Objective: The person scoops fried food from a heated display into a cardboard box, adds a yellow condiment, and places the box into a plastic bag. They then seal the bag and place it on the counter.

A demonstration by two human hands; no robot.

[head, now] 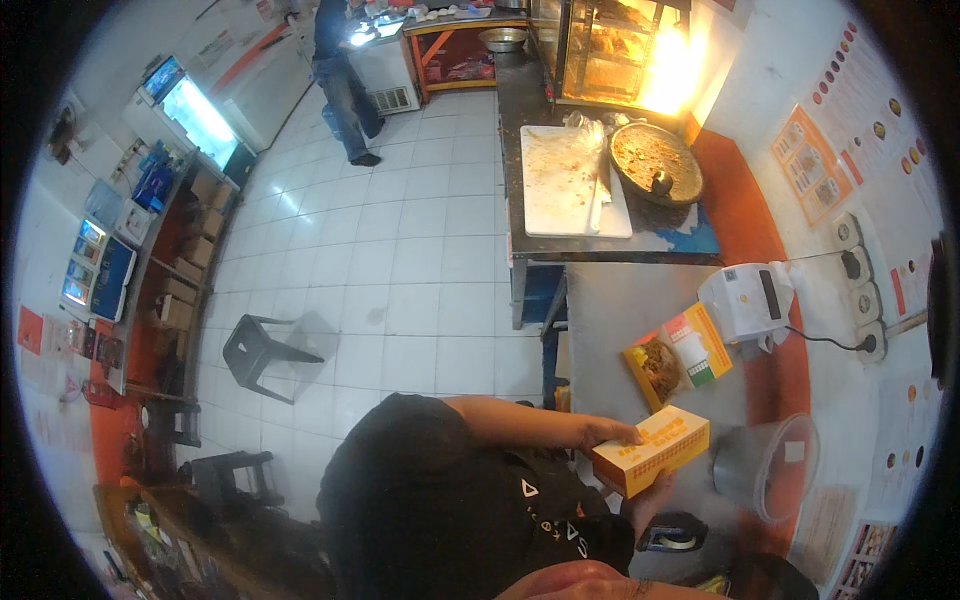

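A closed yellow and white cardboard food box (pixel 651 450) is held between my two hands over the metal table. My left hand (pixel 611 433) grips its upper left side, with the thumb on the lid. My right hand (pixel 652 499) supports it from below at the near side. Just beyond lies an open food box (pixel 657 369) with brown food and something yellow inside, its printed lid folded back to the right. A white label printer (pixel 746 301) stands behind that box. To the right of my hands is a clear plastic tub (pixel 765 469). A tape dispenser (pixel 673 534) sits near my right hand.
Ahead, a dark counter (pixel 517 97) carries a white cutting board (pixel 559 184) with a knife, a large pan of crumbly food (pixel 656 163) with a ladle, and a lit glass display cabinet (pixel 611 52). A plastic stool (pixel 259 356) stands on the tiled floor. Another person (pixel 341 82) stands farther off.
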